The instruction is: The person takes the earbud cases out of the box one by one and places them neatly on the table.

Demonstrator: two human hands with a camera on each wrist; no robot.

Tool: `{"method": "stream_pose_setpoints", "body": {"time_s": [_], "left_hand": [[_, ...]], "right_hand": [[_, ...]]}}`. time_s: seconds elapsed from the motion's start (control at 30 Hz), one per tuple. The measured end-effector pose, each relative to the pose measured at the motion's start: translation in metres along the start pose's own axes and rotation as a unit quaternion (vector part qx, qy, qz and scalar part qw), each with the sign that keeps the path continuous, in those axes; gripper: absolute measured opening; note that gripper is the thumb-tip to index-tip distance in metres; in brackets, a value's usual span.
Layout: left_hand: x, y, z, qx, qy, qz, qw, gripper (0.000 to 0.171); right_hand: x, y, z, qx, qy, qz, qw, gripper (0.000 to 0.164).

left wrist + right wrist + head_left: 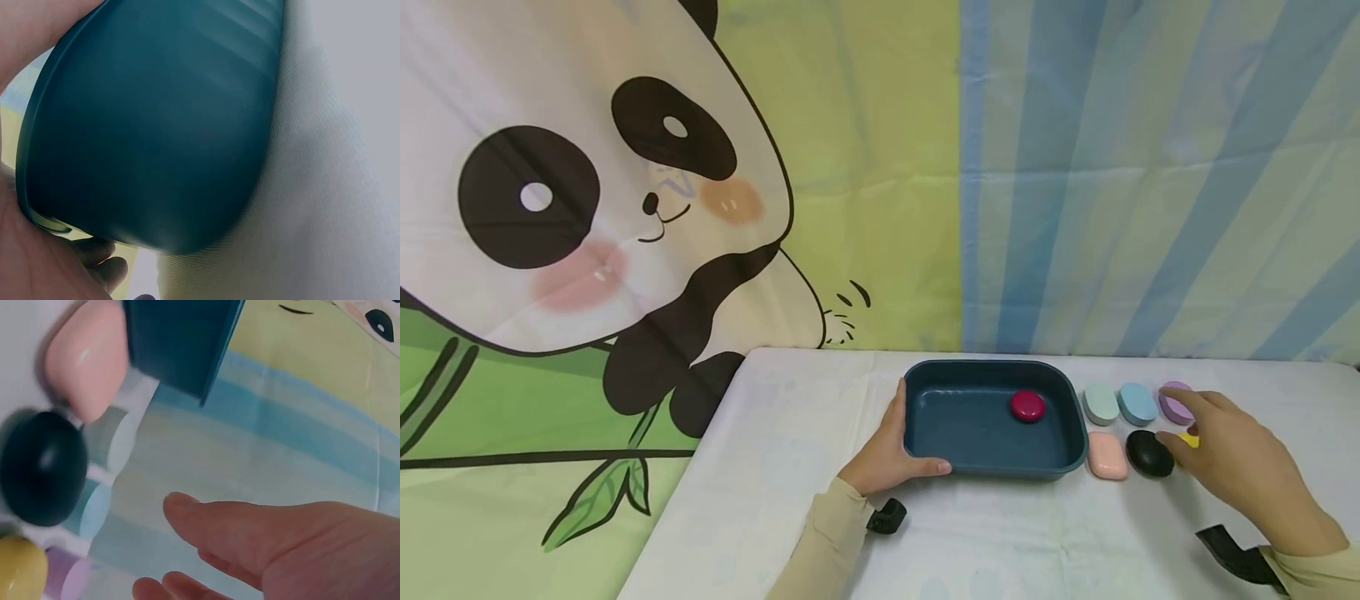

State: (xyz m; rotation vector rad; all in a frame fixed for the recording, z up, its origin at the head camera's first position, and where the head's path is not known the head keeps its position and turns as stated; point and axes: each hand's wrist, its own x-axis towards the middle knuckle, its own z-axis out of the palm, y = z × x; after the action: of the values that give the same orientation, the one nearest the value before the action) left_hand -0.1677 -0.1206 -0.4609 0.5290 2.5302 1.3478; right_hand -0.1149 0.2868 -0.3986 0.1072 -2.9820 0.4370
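A dark teal rectangular basin (992, 467) stands on the table with one red oval bar of soap (1027, 406) inside. My left hand (898, 450) grips its left end, thumb along the front wall and fingers around the left side; the left wrist view shows the basin's outer wall (156, 137) close up. My right hand (1240, 458) hovers over the right end of the soaps, thumb and fingers apart, nothing between them. Below it lie a black oval soap (1150, 454), a purple soap (1176, 404) and a yellow soap (22, 569), mostly hidden in the head view.
Right of the basin lie a pink soap (1107, 456), a pale green soap (1101, 404) and a light blue soap (1138, 404), making two rows with the others. A white cloth covers the table (1000, 542). Behind hangs a curtain (865, 167) with a panda print.
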Motion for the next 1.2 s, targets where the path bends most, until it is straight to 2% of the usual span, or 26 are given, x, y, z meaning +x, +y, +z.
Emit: {"method": "stream_pose_setpoints", "body": {"time_s": [0.17, 0.33, 0.7, 1.2], "left_hand": [[-0.002, 0.000, 0.000, -0.006, 0.001, -0.001, 1.0000, 0.126], [-0.004, -0.002, 0.000, -0.004, 0.002, -0.002, 1.0000, 0.126], [-0.002, -0.004, 0.001, -0.005, 0.004, 0.001, 1.0000, 0.126], [0.000, 0.000, 0.000, -0.007, 0.003, 0.000, 1.0000, 0.127]], "right_hand": [[0.003, -0.018, 0.001, 0.016, 0.039, -0.035, 0.998, 0.060], [0.010, -0.036, 0.005, 0.028, 0.056, -0.060, 0.996, 0.056], [0.030, -0.068, 0.016, 0.052, 0.045, -0.076, 0.995, 0.056], [0.050, -0.100, 0.041, 0.048, 0.022, -0.115, 0.992, 0.057]]}}
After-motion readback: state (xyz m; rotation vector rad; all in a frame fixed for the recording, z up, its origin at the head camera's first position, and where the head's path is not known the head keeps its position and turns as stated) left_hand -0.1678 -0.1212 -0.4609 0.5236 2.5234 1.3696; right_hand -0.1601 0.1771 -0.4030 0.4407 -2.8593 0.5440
